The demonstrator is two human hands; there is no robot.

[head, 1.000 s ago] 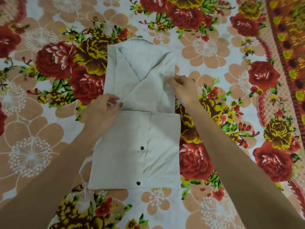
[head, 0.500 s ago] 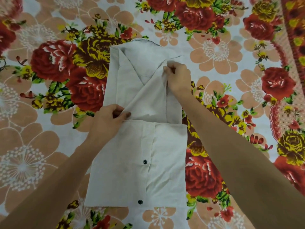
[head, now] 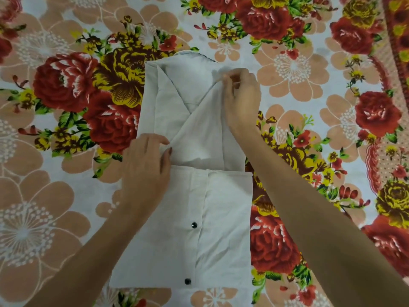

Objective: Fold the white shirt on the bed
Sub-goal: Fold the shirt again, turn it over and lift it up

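Observation:
The white shirt lies partly folded in the middle of the bed. Its lower half is doubled up, showing two black buttons. Sleeves cross over the upper half. My left hand pinches the sleeve end at the left edge of the fold line. My right hand pinches the fabric at the upper right of the shirt, near the shoulder. The collar end shows at the top.
A bedsheet printed with red, yellow and peach flowers covers the whole bed. A patterned border runs down the right side. Both forearms reach in from the bottom of the view.
My right hand has slid up along the shirt's right edge to the shoulder area and taken hold of fabric. My left hand stays at the left of the fold line.

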